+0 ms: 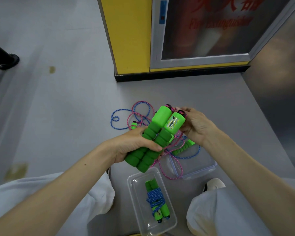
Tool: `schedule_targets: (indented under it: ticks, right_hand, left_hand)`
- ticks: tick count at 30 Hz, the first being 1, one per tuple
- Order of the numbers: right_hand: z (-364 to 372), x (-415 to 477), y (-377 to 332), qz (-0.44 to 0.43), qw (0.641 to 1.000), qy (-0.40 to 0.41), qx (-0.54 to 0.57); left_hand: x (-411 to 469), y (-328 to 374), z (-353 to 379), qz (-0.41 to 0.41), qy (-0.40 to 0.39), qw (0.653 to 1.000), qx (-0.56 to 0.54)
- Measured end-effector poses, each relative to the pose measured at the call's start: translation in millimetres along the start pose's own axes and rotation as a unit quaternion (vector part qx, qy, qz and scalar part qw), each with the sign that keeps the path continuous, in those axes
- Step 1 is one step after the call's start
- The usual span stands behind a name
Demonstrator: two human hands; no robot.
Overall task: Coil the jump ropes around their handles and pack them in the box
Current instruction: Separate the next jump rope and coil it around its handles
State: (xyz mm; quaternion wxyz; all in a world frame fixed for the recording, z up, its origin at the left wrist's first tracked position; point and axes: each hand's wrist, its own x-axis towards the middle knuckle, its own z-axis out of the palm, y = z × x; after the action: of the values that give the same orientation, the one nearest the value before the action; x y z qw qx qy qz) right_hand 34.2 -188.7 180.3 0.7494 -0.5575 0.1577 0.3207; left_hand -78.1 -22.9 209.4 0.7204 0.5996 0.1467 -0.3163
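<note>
Six o'clock: the box point(130, 181) already holds one coiled blue rope point(156, 196). Dead centre, the left hand point(134, 145) clamps the paired green handles point(144, 159) while the right hand point(196, 125) pinches their caps with curled fingers. The pink rope point(181, 169) dangles unwound, so wrapping it looks next.

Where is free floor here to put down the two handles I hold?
Bare floor lies left of the loose ropes, and a strip lies between them and the yellow cabinet. Close to you it is crowded: box, lid, ropes.
</note>
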Motion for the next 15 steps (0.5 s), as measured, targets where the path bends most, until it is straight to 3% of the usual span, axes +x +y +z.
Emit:
schedule_targets:
  ticks: [5, 9, 12, 15]
  right_hand:
    - [4.2, -7.6, -3.6, -0.072, 0.995, -0.068, -0.030]
    - [5.0, -10.4, -2.6, -0.130, 0.978, -0.099, -0.133]
    - [3.8, -9.7, -0.3, -0.181, 0.943, -0.065, -0.271]
    - [0.5, -7.1, -1.8, -0.198, 0.938, -0.038, -0.282]
  left_hand:
    - [1.1, 3.0, 2.4, 0.013, 0.013, 0.999, -0.033]
    - [1.8, 5.2, 2.4, 0.036, 0.027, 0.997, -0.068]
    - [2.4, 3.4, 0.9, 0.039, 0.032, 0.996, -0.072]
    - [2.8, 2.5, -0.2, 0.039, 0.031, 0.996, -0.078]
